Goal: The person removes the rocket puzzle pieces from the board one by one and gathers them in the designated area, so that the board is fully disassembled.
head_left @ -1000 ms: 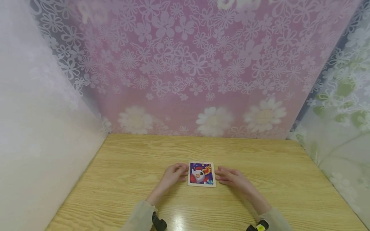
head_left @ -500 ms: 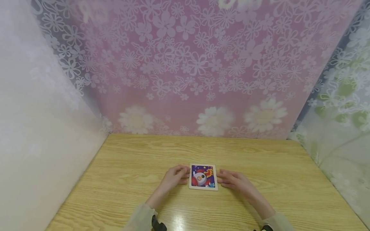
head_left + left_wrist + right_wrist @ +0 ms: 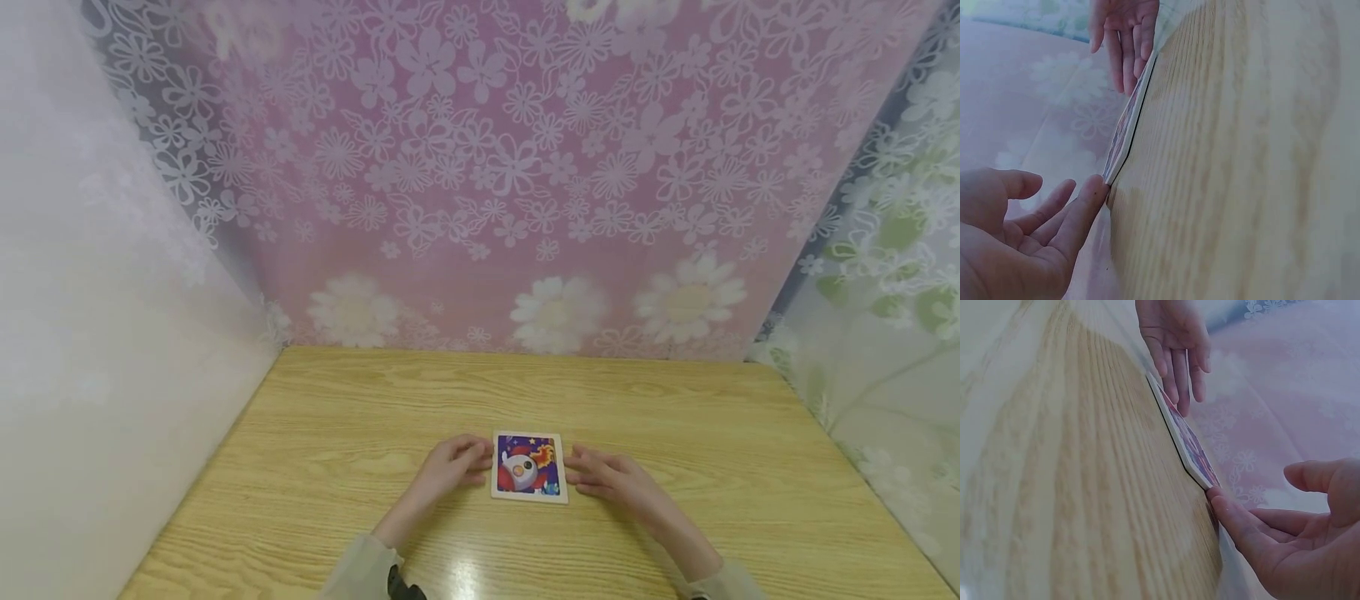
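A square picture board (image 3: pixel 529 467) with a pale border lies flat on the wooden table; its print has a white-and-red rocket-like figure, orange flames and stars on dark purple. My left hand (image 3: pixel 454 463) rests beside its left edge, fingertips right at the border. On the opposite side, the fingers of my right hand (image 3: pixel 617 477) reach the right edge. In the left wrist view, the board (image 3: pixel 1129 122) appears as a thin slab, a fingertip (image 3: pixel 1092 187) at its near corner. The right wrist view has a fingertip (image 3: pixel 1216 495) against the board's edge (image 3: pixel 1180 440). Both thumbs stand away from it.
The wood-grain table (image 3: pixel 360 400) stretches out around the board. Behind it hangs a pink flowered curtain (image 3: pixel 480 208), with a white panel (image 3: pixel 135 292) on the left and a leafy patterned one (image 3: pixel 892 275) on the right.
The picture board has slid a little toward the person and slightly right. Both hands have shifted with it, keeping to its left and right edges.
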A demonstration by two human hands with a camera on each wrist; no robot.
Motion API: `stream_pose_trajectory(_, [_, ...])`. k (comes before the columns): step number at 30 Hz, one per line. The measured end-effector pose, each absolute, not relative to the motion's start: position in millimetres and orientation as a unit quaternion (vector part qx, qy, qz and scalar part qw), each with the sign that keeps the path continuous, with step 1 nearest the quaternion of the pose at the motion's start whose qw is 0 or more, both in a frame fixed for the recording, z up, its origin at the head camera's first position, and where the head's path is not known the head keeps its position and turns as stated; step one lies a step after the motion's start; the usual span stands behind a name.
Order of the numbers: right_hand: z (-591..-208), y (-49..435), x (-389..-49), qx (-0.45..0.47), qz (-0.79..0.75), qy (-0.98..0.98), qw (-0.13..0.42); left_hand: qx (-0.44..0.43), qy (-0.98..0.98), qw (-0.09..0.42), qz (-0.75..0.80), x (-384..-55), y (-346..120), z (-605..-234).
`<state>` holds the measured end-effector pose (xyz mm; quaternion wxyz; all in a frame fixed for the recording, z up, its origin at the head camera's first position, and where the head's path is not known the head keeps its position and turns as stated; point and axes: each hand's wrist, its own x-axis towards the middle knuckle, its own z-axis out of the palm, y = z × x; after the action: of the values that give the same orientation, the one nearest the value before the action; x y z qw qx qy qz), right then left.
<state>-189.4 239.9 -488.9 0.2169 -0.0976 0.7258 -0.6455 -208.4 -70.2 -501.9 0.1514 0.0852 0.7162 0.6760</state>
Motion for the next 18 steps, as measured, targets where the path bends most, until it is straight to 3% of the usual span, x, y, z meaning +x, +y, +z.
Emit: stream_pose_trajectory(18, [-486.6,238.7,-181.9,-0.089,-0.643,0.729,0.217,0.08,0.721,0.151,0.672,-201.0,-70.6,-503.1])
